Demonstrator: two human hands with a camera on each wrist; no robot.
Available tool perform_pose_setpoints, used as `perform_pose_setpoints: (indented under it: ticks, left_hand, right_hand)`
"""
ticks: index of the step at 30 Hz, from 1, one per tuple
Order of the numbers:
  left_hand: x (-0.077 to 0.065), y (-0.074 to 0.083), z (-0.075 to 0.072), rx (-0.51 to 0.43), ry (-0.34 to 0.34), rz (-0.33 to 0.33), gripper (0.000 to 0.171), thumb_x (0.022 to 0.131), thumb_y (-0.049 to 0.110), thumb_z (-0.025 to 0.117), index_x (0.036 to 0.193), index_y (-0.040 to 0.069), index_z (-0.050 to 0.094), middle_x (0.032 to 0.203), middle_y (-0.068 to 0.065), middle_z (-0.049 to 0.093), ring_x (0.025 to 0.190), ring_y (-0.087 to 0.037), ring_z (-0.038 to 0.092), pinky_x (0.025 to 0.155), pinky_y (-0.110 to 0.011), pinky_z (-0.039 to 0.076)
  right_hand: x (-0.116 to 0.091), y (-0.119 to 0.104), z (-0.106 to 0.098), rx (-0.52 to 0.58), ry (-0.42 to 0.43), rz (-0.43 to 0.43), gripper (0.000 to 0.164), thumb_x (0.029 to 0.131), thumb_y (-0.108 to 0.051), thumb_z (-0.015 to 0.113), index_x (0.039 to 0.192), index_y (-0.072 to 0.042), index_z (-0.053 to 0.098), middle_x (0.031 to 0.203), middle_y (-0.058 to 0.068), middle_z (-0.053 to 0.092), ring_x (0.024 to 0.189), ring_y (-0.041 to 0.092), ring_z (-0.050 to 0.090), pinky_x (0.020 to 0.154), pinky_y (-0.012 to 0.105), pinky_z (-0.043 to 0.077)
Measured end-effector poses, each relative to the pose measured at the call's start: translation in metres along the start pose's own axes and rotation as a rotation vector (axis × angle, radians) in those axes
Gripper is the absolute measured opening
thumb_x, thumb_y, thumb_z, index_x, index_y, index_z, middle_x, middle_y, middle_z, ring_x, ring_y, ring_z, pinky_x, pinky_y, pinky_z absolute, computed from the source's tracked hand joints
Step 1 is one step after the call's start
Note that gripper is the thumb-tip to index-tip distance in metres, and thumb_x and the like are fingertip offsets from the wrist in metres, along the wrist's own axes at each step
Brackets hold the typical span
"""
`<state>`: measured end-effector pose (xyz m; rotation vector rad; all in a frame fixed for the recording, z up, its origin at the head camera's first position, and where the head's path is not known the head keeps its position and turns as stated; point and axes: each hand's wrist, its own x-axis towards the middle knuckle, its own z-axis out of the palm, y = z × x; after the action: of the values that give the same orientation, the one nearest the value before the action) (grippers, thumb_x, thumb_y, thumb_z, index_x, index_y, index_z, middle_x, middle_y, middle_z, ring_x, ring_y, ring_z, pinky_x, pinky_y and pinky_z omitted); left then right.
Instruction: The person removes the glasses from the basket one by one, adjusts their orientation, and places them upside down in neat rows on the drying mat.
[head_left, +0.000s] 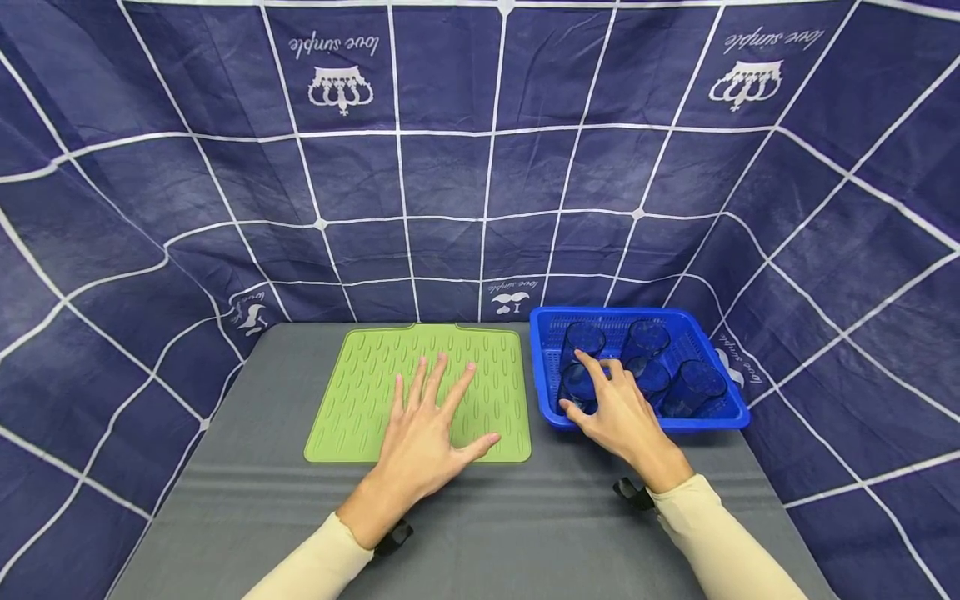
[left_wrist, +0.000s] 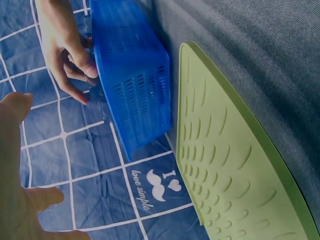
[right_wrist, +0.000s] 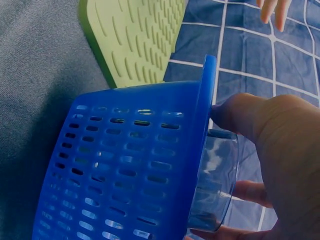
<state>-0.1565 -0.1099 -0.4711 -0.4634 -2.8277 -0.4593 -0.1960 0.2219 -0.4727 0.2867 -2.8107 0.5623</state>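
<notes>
Several clear drinking glasses (head_left: pixel 693 387) stand in a blue plastic basket (head_left: pixel 637 424) on the right. My right hand (head_left: pixel 622 417) reaches over the basket's front left part, thumb and fingers spread about the rim of the nearest glass (head_left: pixel 579 385). In the right wrist view the thumb is by the basket rim, with a gap to the glass (right_wrist: pixel 215 175), and the fingers are on its far side, partly hidden. My left hand (head_left: pixel 423 437) hovers over a green ridged mat (head_left: pixel 495 392), fingers straight and spread, holding nothing.
A grey cloth surface (head_left: pixel 480 533) lies under the mat and basket. Dark blue fabric (head_left: pixel 450 175) with white grid lines surrounds it at the back and sides. The basket stands just right of the mat, near the right-hand fabric.
</notes>
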Motion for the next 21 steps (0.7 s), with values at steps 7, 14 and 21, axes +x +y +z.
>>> perform_pose_setpoints:
  ticks: [7, 14, 21]
  left_hand:
    - [-0.0013, 0.0035, 0.0024, -0.043, 0.013, 0.0, 0.106, 0.098, 0.086, 0.07, 0.185, 0.041, 0.03, 0.195, -0.011, 0.027, 0.183, -0.045, 0.021, 0.143, -0.079, 0.018]
    - [-0.0021, 0.0079, 0.0061, -0.087, 0.017, 0.002, 0.104, 0.1, 0.084, 0.07, 0.185, 0.041, 0.03, 0.194, -0.012, 0.029, 0.182, -0.044, 0.023, 0.144, -0.077, 0.02]
    - [-0.0016, 0.0102, 0.0084, -0.134, 0.037, 0.004, 0.103, 0.1, 0.081, 0.073, 0.185, 0.04, 0.031, 0.193, -0.012, 0.034, 0.18, -0.045, 0.029, 0.143, -0.077, 0.024]
  right_hand:
    - [0.0033, -0.0009, 0.0027, 0.003, 0.002, 0.01, 0.08, 0.099, -0.04, 0.091, 0.168, -0.015, 0.059, 0.143, 0.033, 0.07, 0.121, 0.056, 0.074, 0.093, 0.073, 0.065]
    - [0.0065, -0.0009, 0.002, 0.013, 0.053, -0.004, 0.081, 0.095, -0.038, 0.095, 0.162, -0.008, 0.063, 0.133, 0.032, 0.073, 0.115, 0.057, 0.076, 0.093, 0.072, 0.065]
    - [0.0062, -0.0016, 0.0011, 0.041, 0.066, 0.014, 0.078, 0.092, -0.037, 0.096, 0.159, -0.008, 0.068, 0.133, 0.032, 0.074, 0.107, 0.057, 0.078, 0.087, 0.073, 0.067]
